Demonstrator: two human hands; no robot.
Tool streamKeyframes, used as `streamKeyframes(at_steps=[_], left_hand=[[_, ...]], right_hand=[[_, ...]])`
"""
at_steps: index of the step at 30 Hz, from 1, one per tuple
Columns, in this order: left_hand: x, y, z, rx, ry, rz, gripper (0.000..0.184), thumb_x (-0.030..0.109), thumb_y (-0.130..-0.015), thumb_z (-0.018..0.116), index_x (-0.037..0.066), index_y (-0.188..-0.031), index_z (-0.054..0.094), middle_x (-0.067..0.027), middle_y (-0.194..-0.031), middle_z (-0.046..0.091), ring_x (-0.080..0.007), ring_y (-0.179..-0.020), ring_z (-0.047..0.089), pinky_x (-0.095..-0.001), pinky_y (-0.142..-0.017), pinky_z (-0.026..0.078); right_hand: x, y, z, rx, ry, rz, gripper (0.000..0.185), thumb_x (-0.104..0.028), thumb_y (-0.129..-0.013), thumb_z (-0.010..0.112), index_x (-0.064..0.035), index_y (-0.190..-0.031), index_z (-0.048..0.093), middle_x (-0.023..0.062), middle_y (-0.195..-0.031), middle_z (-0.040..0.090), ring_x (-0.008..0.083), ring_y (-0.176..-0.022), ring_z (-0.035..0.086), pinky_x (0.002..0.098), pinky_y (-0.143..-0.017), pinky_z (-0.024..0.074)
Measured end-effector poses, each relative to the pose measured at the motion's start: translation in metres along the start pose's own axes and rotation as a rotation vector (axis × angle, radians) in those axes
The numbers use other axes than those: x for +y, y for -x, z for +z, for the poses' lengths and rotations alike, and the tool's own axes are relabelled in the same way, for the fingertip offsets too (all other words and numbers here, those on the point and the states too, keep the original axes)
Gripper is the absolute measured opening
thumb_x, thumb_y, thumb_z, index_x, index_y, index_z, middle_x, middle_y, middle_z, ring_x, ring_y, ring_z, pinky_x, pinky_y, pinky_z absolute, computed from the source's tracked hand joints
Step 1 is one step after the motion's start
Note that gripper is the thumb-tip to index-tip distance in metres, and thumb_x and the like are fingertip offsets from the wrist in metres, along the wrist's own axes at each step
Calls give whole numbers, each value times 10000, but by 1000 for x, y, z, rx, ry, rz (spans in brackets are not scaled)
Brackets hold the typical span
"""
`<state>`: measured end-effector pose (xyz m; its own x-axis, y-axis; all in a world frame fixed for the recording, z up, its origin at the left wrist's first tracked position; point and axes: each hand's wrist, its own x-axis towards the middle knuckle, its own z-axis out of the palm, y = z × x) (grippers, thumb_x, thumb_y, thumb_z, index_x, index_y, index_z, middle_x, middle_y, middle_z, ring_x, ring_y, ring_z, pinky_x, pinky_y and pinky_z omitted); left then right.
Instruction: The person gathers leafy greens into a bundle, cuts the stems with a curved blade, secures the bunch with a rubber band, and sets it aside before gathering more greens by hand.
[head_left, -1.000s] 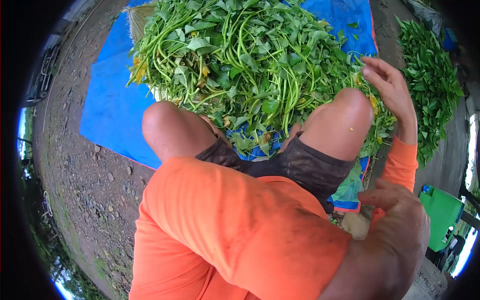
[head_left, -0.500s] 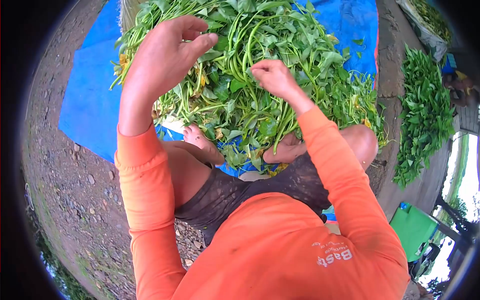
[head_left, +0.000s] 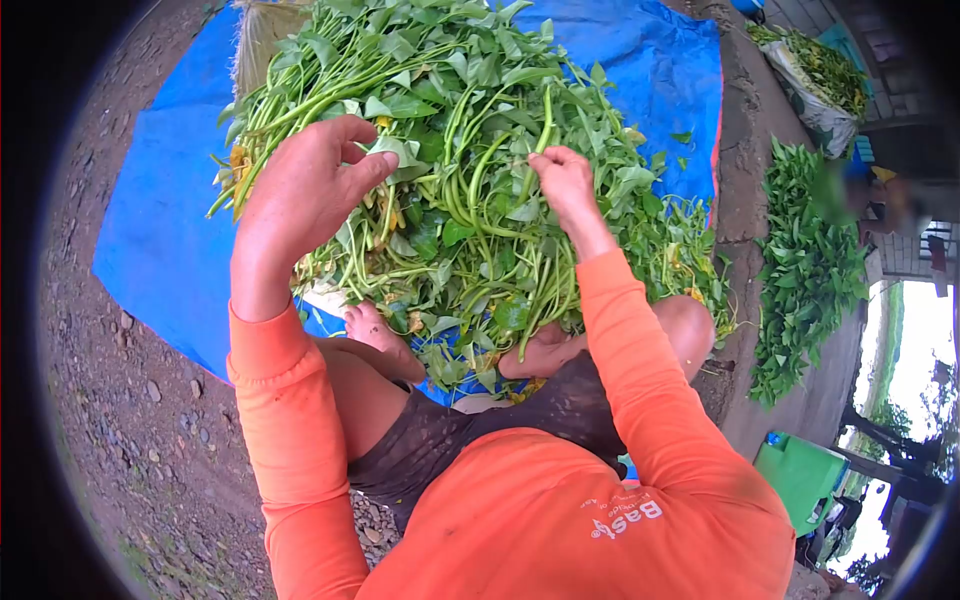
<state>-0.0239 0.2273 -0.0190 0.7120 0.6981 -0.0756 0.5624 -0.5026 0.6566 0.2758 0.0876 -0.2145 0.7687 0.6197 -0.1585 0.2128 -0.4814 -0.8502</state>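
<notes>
Green stem (head_left: 547,115) pinched by right hand (head_left: 569,188), left hand (head_left: 301,188) curled.

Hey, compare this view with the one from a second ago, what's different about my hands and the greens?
Your left hand, which had crossed to your right side, has swung left over the heap of leafy greens. Your right hand has moved left from the heap's right edge to its middle, where it now seems to pinch a green stem. The heap remains on the blue tarp.

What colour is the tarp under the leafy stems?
The tarp is bright blue, best seen in the head view.
</notes>
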Motion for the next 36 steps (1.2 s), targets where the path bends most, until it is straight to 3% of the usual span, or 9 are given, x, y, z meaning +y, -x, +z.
streamKeyframes(at_steps=[4,9,12,16,22,25,26,30,36], left_hand=[[12,1,8,-38,55,62,475,277,-989,756,-62,-1312,673,-199,-1066,788,-249,-938,757,-385,-836,593],[47,7,35,-72,296,191,409,229,-1009,742,-45,-1307,687,-154,-1151,780,-203,-1043,732,-363,-918,578],[66,8,55,-179,497,279,345,209,-1018,730,-32,-1264,711,-57,-1055,766,-126,-944,695,-310,-852,571],[106,18,81,-228,895,208,292,253,-1016,758,8,-1175,774,2,-945,743,-59,-787,613,-231,-672,507],[115,14,114,-142,829,279,320,328,-1038,733,14,-1089,767,15,-900,717,-48,-812,618,-243,-694,499],[106,12,114,-214,875,213,313,357,-1082,665,54,-1144,715,7,-934,714,-78,-829,679,-258,-706,561],[100,9,113,-230,842,186,328,368,-1089,651,57,-1171,712,7,-940,720,-80,-827,684,-252,-709,562],[87,9,105,-252,746,120,373,399,-1104,618,73,-1262,705,5,-952,736,-73,-806,688,-235,-705,557],[70,6,105,-541,991,-37,355,358,-1127,571,74,-1285,712,21,-884,700,-60,-730,667,-201,-626,534]], right_hand=[[-55,34,-115,-201,-376,-37,223,-273,-1039,715,-109,-1189,728,-18,-1029,761,58,-850,625,250,-724,460],[-69,63,-174,-279,-649,-166,249,-264,-1056,709,-93,-1236,722,6,-1035,781,72,-875,666,249,-772,482],[-77,100,-179,-317,-809,-216,247,-238,-1059,706,-73,-1241,725,24,-1031,783,85,-893,678,265,-788,500],[-91,144,-160,-145,-482,-342,230,-207,-1055,713,-46,-1218,740,24,-1027,780,74,-919,671,251,-801,515],[-91,185,-104,-44,-391,-505,245,-103,-1036,712,32,-1240,724,79,-1120,767,134,-1040,695,306,-888,571],[-82,189,-119,178,198,-824,272,-93,-1000,726,33,-1241,724,137,-1219,755,189,-1168,687,347,-874,591],[-75,188,-124,159,264,-779,383,-78,-974,715,25,-1342,683,187,-1395,678,258,-1298,647,379,-929,604],[-51,166,-141,-6,-204,-424,559,-66,-1000,669,20,-1535,530,196,-1597,517,266,-1406,576,381,-1092,550],[-42,135,-169,-283,-521,-208,536,-125,-1069,593,-66,-1595,506,82,-1612,532,236,-1452,535,333,-1056,512]])
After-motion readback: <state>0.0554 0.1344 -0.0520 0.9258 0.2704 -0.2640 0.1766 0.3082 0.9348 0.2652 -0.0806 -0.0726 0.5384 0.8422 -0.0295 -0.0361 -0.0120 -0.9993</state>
